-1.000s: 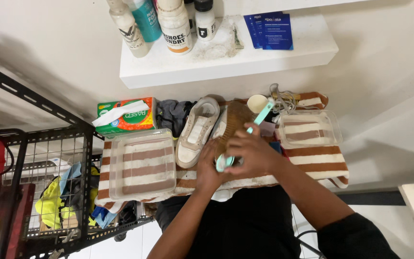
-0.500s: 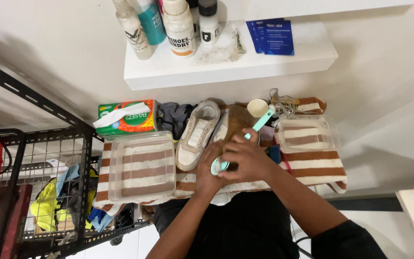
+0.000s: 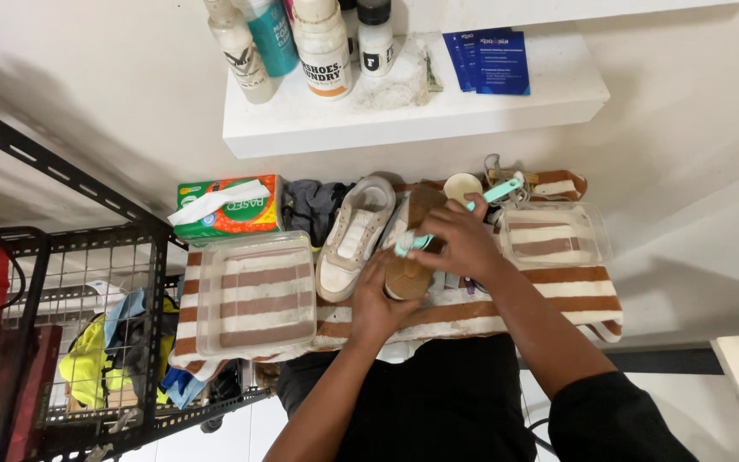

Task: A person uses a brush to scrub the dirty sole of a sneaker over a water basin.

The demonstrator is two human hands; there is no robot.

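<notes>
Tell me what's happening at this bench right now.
A person is working on a shoe turned sole up on a striped towel. The left hand steadies the shoe from below, while the right hand presses a teal-handled brush against its tan sole. The matching white shoe lies beside it, to the left. Two clear plastic tubs sit on the towel, one at each side. Bottles stand on the shelf above.

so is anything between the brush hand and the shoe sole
Nothing visible does. The right hand holds the teal brush right over the upturned sole of the shoe, which the left hand steadies from below. The other shoe lies to the left, out of the way.
</notes>
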